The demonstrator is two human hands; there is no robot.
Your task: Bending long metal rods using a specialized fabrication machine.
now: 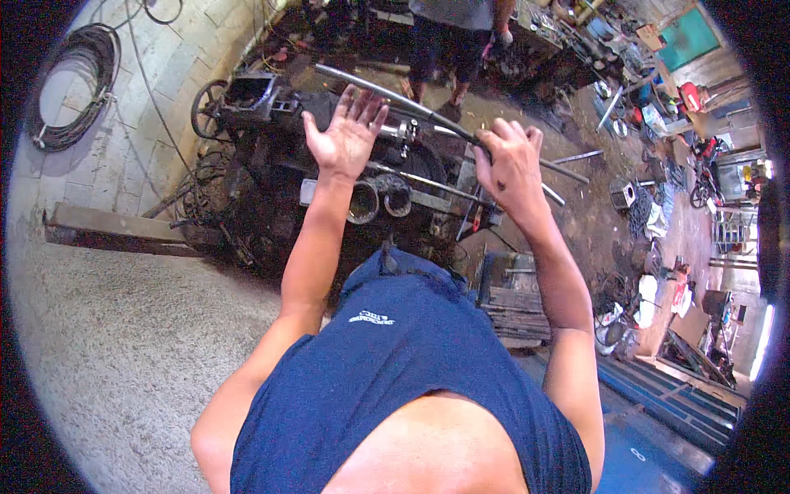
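Well to the left of the machine (280, 156), a dark cable coil (100, 49) hangs against the pale block wall (177, 62). A ledge (115, 221) runs along the foot of that wall toward the machine, with a rough grey surface (123, 337) on its near side. A spoked wheel (197, 111) stands at the machine's left end.

The left hand (344, 144) is raised over the machine, palm up, fingers spread apart and thumb held out. Its fingertips are right by the rod (411, 107); whether they touch it cannot be told. On the machine's near side, below this hand, are two round openings (364, 202), side by side.

The rod slants across above the machine, its left end higher in view than its right. A second bar (424, 182) lies across the machine, lower down. Beyond the machine stands another person (448, 45) in dark shorts, the head out of view.

The right hand (512, 160), above the machine's right side, is closed around the rod. Past this hand two bar ends stick out; which one is the rod's cannot be told.

Near the machine's right side sits a stack of slats (514, 317). Farther right lie a white bag (648, 300) and a blue rack (658, 395).
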